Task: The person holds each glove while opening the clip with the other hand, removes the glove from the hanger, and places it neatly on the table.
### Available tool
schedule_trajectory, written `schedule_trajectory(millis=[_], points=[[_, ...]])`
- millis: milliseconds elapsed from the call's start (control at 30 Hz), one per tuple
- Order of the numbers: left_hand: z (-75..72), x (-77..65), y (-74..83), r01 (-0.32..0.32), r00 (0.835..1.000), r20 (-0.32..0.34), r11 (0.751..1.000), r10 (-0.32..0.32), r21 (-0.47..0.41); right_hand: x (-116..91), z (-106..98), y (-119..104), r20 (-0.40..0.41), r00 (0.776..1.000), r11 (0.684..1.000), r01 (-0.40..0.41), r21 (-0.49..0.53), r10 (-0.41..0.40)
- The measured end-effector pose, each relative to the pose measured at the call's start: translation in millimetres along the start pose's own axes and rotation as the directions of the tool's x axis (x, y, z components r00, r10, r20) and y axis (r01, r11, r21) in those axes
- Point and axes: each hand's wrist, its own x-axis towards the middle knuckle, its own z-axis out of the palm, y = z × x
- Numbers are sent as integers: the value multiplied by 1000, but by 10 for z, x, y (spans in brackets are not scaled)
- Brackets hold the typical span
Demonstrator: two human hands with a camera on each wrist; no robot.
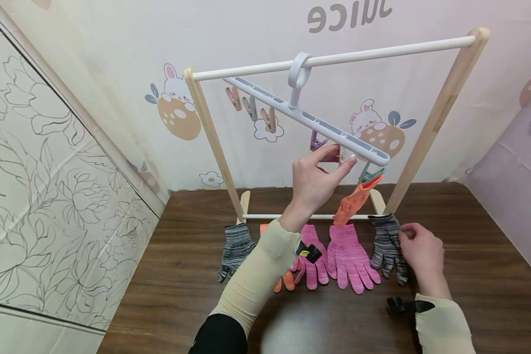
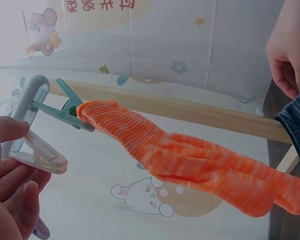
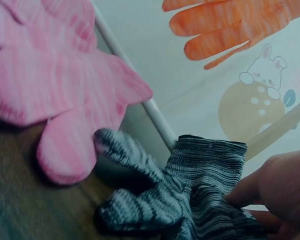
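A light grey hanger (image 1: 307, 117) with clothespins hangs from the rack's white top bar. At its right end my left hand (image 1: 314, 179) pinches a white clothespin (image 2: 45, 152) between thumb and fingers. Just beyond it, a green clothespin (image 2: 70, 111) grips the cuff of an orange glove (image 2: 175, 162), which dangles down. On the table at the right, my right hand (image 1: 425, 253) pinches the side edge of a black-and-grey striped glove (image 3: 205, 175), thumb on top. That glove lies with its cuff toward the rack. Beside it lies a pink glove (image 1: 349, 258).
Another pink glove (image 1: 311, 260), a second orange glove (image 1: 285, 280) partly under my left arm, and another striped glove (image 1: 236, 248) lie in the row. The rack's wooden posts (image 1: 438, 118) stand at both sides. More clothespins (image 1: 250, 107) hang along the hanger.
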Motion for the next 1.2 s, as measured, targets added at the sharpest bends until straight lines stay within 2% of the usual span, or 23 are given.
schedule_trajectory(millis=[167, 300, 400, 667, 900, 1200], points=[[-14, -6, -11, -2, 1000, 8, 1000, 2, 6, 27, 44, 38, -96, 995, 999, -24, -31, 21], [-20, -7, -22, -7, 1000, -1, 1000, 7, 12, 50, 59, 46, -126, 992, 999, 11, -50, -17], [-21, -8, -28, -15, 1000, -6, 1000, 15, 8, 53, 71, 36, -121, 992, 998, 37, -60, -44], [-24, -8, -21, -14, 1000, -4, 1000, 14, 17, 27, 98, 17, -41, 996, 995, 81, -67, -84], [-26, -5, -13, -16, 1000, -1, 1000, 16, 22, 8, 92, 7, -26, 996, 995, 78, -67, -80], [-38, -13, -6, -9, 1000, 2, 1000, 9, 8, 2, 82, -3, -79, 993, 995, 78, -58, -82]])
